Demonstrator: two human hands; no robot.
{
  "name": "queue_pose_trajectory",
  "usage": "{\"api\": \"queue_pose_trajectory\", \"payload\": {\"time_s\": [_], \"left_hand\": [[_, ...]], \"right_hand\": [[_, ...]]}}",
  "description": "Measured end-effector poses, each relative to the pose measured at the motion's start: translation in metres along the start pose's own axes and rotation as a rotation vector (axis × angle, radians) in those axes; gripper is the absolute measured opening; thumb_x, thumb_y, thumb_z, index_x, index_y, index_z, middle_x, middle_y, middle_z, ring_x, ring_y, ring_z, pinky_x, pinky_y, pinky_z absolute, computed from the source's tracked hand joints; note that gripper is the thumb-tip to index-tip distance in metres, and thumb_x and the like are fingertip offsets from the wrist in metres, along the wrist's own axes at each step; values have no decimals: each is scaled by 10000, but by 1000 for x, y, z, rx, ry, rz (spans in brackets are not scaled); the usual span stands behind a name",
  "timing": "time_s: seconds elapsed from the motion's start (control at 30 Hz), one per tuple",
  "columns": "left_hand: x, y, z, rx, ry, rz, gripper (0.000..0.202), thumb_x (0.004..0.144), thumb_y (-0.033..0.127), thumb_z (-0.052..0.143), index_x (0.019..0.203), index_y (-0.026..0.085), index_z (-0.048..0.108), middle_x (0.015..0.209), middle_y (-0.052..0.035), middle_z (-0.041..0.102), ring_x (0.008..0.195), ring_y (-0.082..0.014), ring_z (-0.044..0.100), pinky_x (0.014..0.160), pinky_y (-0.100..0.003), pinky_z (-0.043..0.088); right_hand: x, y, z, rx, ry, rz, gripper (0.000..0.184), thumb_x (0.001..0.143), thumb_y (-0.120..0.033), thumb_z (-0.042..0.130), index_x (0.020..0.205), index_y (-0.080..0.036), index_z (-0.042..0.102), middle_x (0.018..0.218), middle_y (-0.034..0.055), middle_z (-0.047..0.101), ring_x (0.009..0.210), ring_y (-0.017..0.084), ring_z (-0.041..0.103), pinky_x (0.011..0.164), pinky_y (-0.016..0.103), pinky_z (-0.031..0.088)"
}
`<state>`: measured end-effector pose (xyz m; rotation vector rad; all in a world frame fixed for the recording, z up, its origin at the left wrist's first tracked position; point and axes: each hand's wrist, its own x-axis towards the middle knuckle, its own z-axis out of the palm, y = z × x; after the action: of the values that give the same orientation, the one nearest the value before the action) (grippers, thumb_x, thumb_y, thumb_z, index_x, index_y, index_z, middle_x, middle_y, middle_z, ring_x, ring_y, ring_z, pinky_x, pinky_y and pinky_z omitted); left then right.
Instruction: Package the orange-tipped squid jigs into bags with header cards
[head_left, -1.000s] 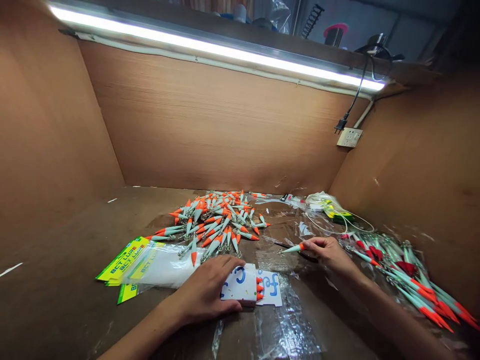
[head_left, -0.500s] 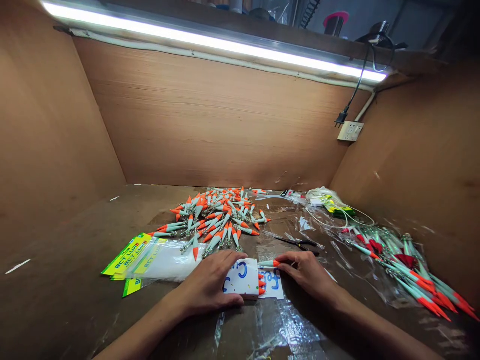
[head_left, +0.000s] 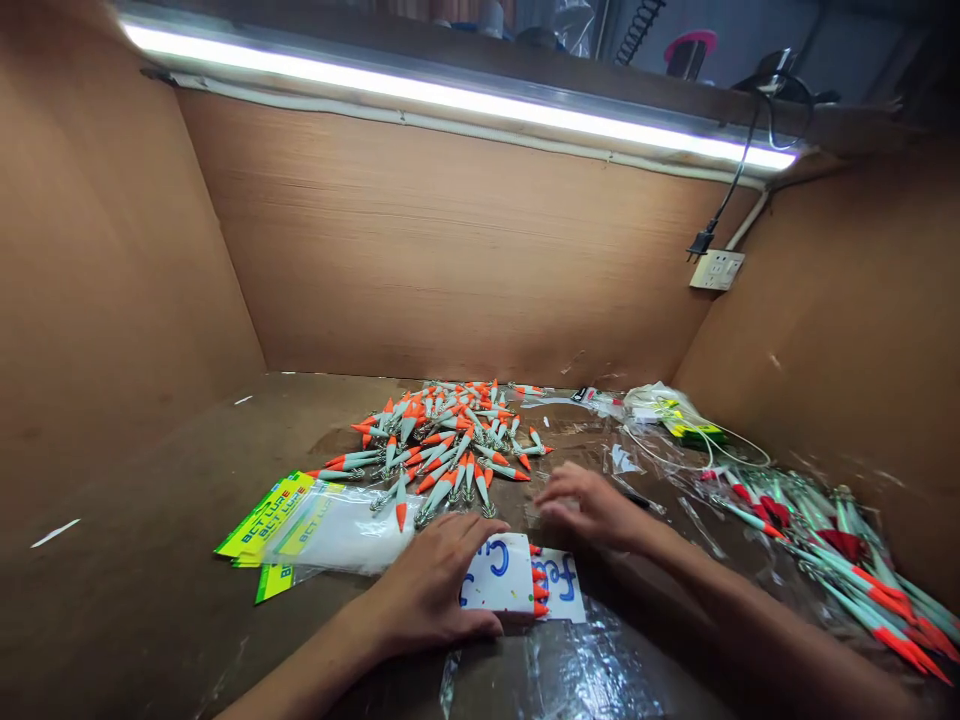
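My left hand [head_left: 439,580] grips a small white box [head_left: 501,577] with blue handwriting on it, thumb along the near side and fingers over the far side. From the box's right end stick the orange tips [head_left: 540,590] of several squid jigs. A white card flap [head_left: 566,588] with blue letters lies at that end. My right hand [head_left: 589,508] is above the table, right of a heap of orange-and-pale squid jigs [head_left: 450,440]. Its fingers are a little bent and apart, with nothing seen in them.
Clear plastic bags with yellow-green headers [head_left: 281,520] lie on the left. Longer orange-tipped jigs [head_left: 862,570] lie on the right, near a bag with white cord [head_left: 660,405]. Dark-handled pliers [head_left: 637,497] are partly behind my right hand. A plug [head_left: 701,243] dangles from above.
My right hand has let go of the squid jig at the box's right end and moved away towards the heap. My left hand stays on the box. The view has shifted slightly.
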<state>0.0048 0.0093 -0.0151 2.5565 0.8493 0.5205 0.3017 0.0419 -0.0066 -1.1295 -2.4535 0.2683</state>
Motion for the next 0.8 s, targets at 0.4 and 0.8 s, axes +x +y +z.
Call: {"api": "queue_pose_trajectory", "payload": {"time_s": [0.4, 0.8], "left_hand": [[-2, 1, -7, -7, 8, 13, 934, 588, 489, 895, 1392, 326, 449, 1354, -71, 554, 1212, -330, 510, 1056, -477, 408], [-3, 3, -5, -19, 28, -22, 925, 573, 396, 910, 1379, 352, 459, 1333, -43, 582, 1211, -314, 528, 1050, -462, 419]], "right_hand": [[94, 103, -20, 27, -7, 66, 275, 795, -102, 606, 965, -232, 779, 1259, 40, 653, 1141, 222, 572, 981, 329, 421], [10, 45, -38, 881, 9, 336, 492, 966, -521, 522, 1289, -159, 607, 908, 56, 635, 697, 108, 572, 686, 242, 477]]}}
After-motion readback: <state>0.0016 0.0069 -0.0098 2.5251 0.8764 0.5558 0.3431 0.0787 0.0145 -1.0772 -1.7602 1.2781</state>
